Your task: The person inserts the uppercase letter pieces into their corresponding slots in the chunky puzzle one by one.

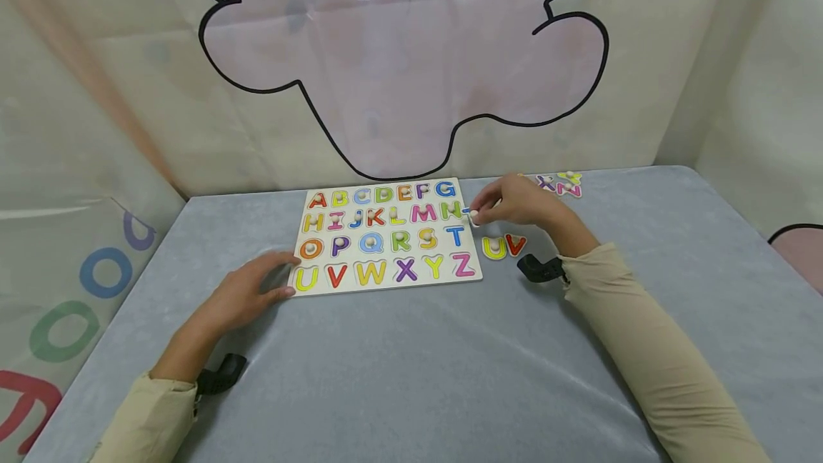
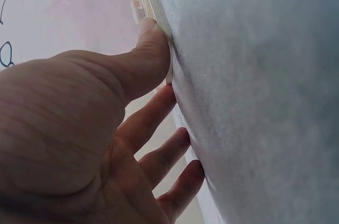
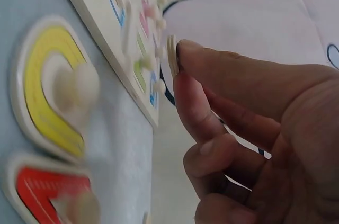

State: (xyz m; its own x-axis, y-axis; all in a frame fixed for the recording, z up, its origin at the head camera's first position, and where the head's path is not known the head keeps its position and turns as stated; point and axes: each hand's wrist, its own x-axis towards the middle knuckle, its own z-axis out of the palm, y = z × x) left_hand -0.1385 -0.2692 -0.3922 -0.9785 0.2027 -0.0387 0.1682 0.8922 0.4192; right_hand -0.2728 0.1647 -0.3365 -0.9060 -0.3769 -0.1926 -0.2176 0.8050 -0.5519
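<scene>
A white alphabet puzzle board (image 1: 386, 291) lies flat on the table, with knobbed letters in its upper rows. My left hand (image 1: 247, 288) rests at its lower left corner, thumb and forefinger touching the edge. In the left wrist view the thumb (image 2: 153, 49) bends against the board's side and the other fingers extend down to the cloth. Beside the board's right edge, my right hand (image 1: 517, 200) pinches a small letter piece (image 3: 172, 56), seen edge-on in the right wrist view. A bit of blue shows on it from above. The T space (image 1: 454, 236) has no knob.
A yellow U piece (image 1: 494, 249) and a red V piece (image 1: 515, 244) lie right of the board. Several more pieces, among them a purple X (image 1: 545, 183), sit behind my right hand near the table's back edge. Grey cloth (image 1: 398, 377) covers the table; a printed curtain (image 1: 386, 91) hangs behind.
</scene>
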